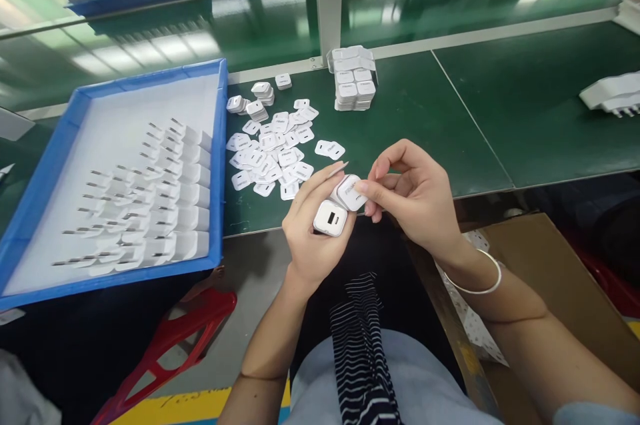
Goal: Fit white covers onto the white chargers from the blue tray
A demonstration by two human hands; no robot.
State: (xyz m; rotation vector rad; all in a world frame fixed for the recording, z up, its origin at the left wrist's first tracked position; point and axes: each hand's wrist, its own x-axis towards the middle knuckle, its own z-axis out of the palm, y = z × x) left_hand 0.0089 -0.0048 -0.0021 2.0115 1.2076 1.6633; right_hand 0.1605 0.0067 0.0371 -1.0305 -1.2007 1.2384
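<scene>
Green counter (450,112): carries a blue tray (50,165) of white charger plugs (165,212) laid in rows at left, a loose heap of white labels (273,152) beside it, a stack of plastic-wrapped pieces (353,78) behind. Left hand (315,232), just off the counter's near edge: closed around a white charger (331,217), port facing the camera. Right hand (415,195): fingertips pinched on a small white piece (351,192) touching the charger's top.
</scene>
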